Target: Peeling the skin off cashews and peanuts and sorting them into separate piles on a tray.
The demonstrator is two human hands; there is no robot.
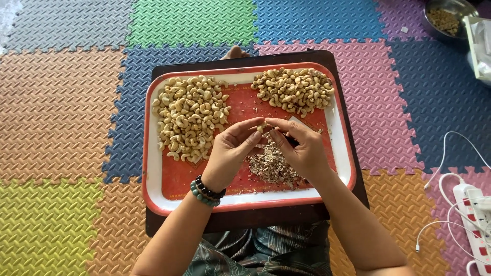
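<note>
A red tray with a white rim [153, 199] rests on a dark board over my lap. A large heap of pale cashew nuts [188, 116] fills its left side, and a smaller heap of browner, skin-on cashews [294, 90] lies at the back right. Both hands meet over the tray's middle. My left hand [230, 151], with bead bracelets on the wrist, pinches a single cashew [262, 127] at the fingertips. My right hand [302, 145] touches the same nut and holds a small dark tool, mostly hidden. A pile of peeled skins [272, 166] lies under my hands.
Coloured foam floor tiles [61, 102] surround the tray. A metal bowl [446, 20] with nuts stands at the far right, beside a white packet. A white power strip [475, 225] with cables lies at the right edge.
</note>
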